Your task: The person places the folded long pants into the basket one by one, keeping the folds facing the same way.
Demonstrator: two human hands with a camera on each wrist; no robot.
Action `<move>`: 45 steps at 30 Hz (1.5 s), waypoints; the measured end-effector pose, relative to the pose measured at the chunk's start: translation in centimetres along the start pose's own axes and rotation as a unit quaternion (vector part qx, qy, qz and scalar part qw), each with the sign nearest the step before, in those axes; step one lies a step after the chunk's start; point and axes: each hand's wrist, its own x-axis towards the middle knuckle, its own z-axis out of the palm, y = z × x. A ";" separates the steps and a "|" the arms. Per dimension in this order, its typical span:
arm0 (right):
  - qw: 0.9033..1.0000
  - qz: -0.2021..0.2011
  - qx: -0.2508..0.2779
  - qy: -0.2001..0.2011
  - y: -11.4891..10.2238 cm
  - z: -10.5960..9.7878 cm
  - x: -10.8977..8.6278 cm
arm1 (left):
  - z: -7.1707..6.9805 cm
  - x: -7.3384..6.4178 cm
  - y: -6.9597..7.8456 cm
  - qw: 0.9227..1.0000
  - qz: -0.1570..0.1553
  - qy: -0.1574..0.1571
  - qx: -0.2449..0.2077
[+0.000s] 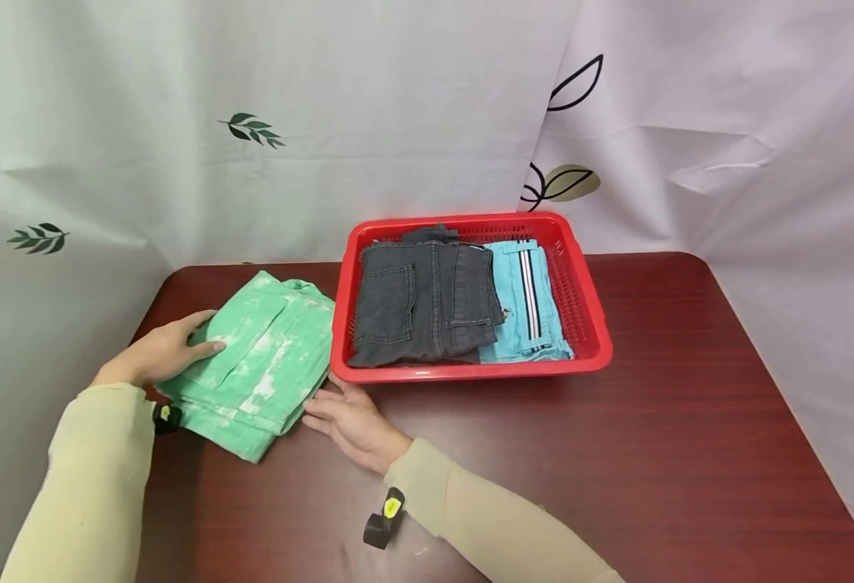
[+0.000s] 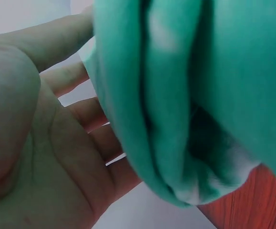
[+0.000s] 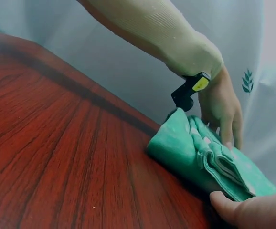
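A folded green garment (image 1: 262,356) with white blotches lies on the left part of the table, its near corner turned toward me. At its left edge is my left hand (image 1: 160,350), thumb over the top of the cloth. In the left wrist view the left hand's fingers (image 2: 97,114) stretch fairly straight behind the folded layers, with the palm apart from them. My right hand (image 1: 354,421) touches the garment's right edge with extended fingers, just below the basket's near left corner. The right wrist view shows the stacked folds of the green garment (image 3: 176,143) between both hands.
A red plastic basket (image 1: 470,373) stands at the back middle of the brown table (image 1: 689,421). In it lie folded dark grey jeans (image 1: 419,300) on the left and a folded light blue garment (image 1: 507,300) with a striped band on the right. A patterned white curtain (image 1: 397,105) hangs behind.
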 end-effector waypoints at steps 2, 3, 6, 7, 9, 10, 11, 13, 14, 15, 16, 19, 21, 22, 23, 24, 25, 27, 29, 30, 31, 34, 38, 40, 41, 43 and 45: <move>1.000 0.005 -0.001 -0.004 0.0 -0.1 0.0 | 0.1 -0.2 0.1 1.000 0.000 0.001 0.001; 1.000 0.009 -0.002 -0.002 0.0 -0.1 0.0 | 0.1 -0.3 0.2 1.000 -0.001 0.001 0.002; 1.000 0.017 -0.010 0.002 0.0 -0.2 -0.1 | 0.2 -0.5 0.3 1.000 -0.001 0.005 0.004; 1.000 0.019 -0.013 0.003 0.0 -0.2 -0.1 | 0.3 -0.6 0.4 1.000 -0.002 0.006 0.004; 1.000 0.020 -0.022 0.002 -0.1 -0.3 -0.2 | 0.4 -0.7 0.5 1.000 -0.002 0.008 0.006; 1.000 0.017 -0.026 -0.002 -0.1 -0.3 -0.2 | 0.4 -0.7 0.6 1.000 -0.003 0.010 0.007; 0.999 0.015 -0.028 -0.006 -0.1 -0.3 -0.2 | 0.5 -0.8 0.6 1.000 -0.004 0.012 0.007; 0.999 0.012 -0.036 -0.014 -0.1 -0.4 -0.2 | 0.6 -0.9 0.6 1.000 -0.005 0.014 0.009; 0.999 0.009 -0.040 -0.021 -0.1 -0.4 -0.2 | 0.7 -1.0 0.6 1.000 -0.004 0.016 0.010; 0.999 0.007 -0.046 -0.029 -0.1 -0.5 -0.2 | 0.8 -1.1 0.6 1.000 -0.004 0.018 0.011; 0.998 0.004 -0.051 -0.036 -0.1 -0.5 -0.2 | 0.9 -1.2 0.5 1.000 -0.004 0.019 0.011; 0.996 0.001 -0.075 -0.052 -0.2 -0.4 -0.2 | 1.0 -1.5 0.4 1.000 -0.001 0.022 0.011; 0.994 0.000 -0.092 -0.059 -0.2 -0.3 -0.2 | 1.1 -1.8 0.3 1.000 0.001 0.024 0.008; 0.993 0.000 -0.100 -0.059 -0.2 -0.3 -0.2 | 1.2 -1.9 0.3 1.000 0.002 0.025 0.005; 0.993 0.000 -0.108 -0.057 -0.2 -0.2 -0.2 | 1.3 -2.0 0.3 1.000 0.004 0.027 0.002; 0.992 -0.001 -0.115 -0.052 -0.2 -0.2 -0.2 | 1.3 -2.1 0.2 1.000 0.005 0.029 -0.001; 0.992 -0.001 -0.121 -0.044 -0.2 -0.1 -0.2 | 1.4 -2.2 0.2 1.000 0.007 0.031 -0.002; 0.991 0.000 -0.131 -0.025 -0.1 0.0 -0.3 | 1.6 -2.5 0.1 0.999 0.008 0.034 -0.004; 0.991 0.000 -0.134 -0.007 -0.1 0.0 -0.3 | 1.8 -2.8 0.1 0.999 0.009 0.034 -0.006; 0.991 0.000 -0.135 0.002 0.0 0.0 -0.4 | 1.9 -2.9 0.1 0.999 0.009 0.035 -0.007; 0.991 -0.001 -0.135 0.010 0.0 0.1 -0.4 | 1.9 -3.0 0.1 0.999 0.009 0.035 -0.007; 0.989 -0.005 -0.144 0.036 0.2 0.1 -0.5 | 2.0 -3.3 0.3 0.999 0.006 0.036 -0.010; 0.982 -0.017 -0.172 0.080 0.3 0.2 -0.6 | 2.2 -3.7 0.7 0.999 -0.001 0.037 -0.007; 0.978 -0.023 -0.185 0.094 0.4 0.2 -0.7 | 2.3 -3.9 0.9 0.999 -0.005 0.038 -0.007; 0.976 -0.026 -0.191 0.100 0.4 0.2 -0.7 | 2.4 -4.0 1.0 0.999 -0.006 0.039 -0.005; 0.974 -0.033 -0.198 0.109 0.4 0.1 -0.6 | 2.5 -4.2 1.1 0.999 -0.009 0.042 -0.004; 0.973 -0.042 -0.200 0.111 0.4 -0.1 -0.6 | 2.7 -4.4 1.2 0.999 -0.012 0.044 -0.004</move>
